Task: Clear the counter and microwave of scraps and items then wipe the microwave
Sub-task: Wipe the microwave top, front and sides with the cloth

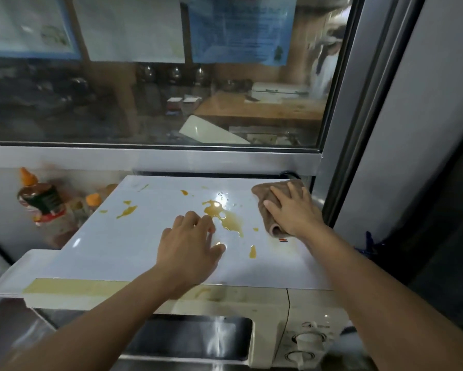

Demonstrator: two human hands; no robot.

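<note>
The white microwave [278, 311] stands below me, its flat top [134, 236] spattered with yellow-brown sauce stains [225, 216]. My right hand [292, 210] presses flat on a brown cloth [265, 194] at the top's far right corner. My left hand [190, 247] rests on the middle of the top with fingers spread, just left of the largest stain. The microwave's dark door window [187, 341] and two dials [308, 338] show at the bottom.
Sauce bottles with orange caps [41, 199] stand to the left behind the microwave. A white tray [13, 279] juts out at the left edge. A glass window [155, 103] rises behind, and a steel fridge wall [412, 129] closes the right side.
</note>
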